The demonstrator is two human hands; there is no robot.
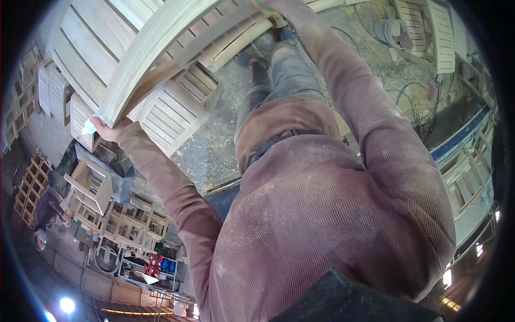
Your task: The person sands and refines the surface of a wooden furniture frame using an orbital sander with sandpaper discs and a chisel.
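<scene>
A large piece of pale, slatted wooden furniture fills the upper left, with a thick curved rail along its near side. My left hand is closed round the lower end of that rail. A small whitish-blue scrap, maybe cloth or paper, shows by its fingers. At the top edge, my right hand is partly cut off and appears closed on the far end of the furniture's wooden edge. Something yellow-green shows beside it, too little of it to name.
Smaller slatted wooden pieces stand on the dusty floor below the rail. A bucket and loose cables lie at right. Wooden frames stand at lower left, near another person.
</scene>
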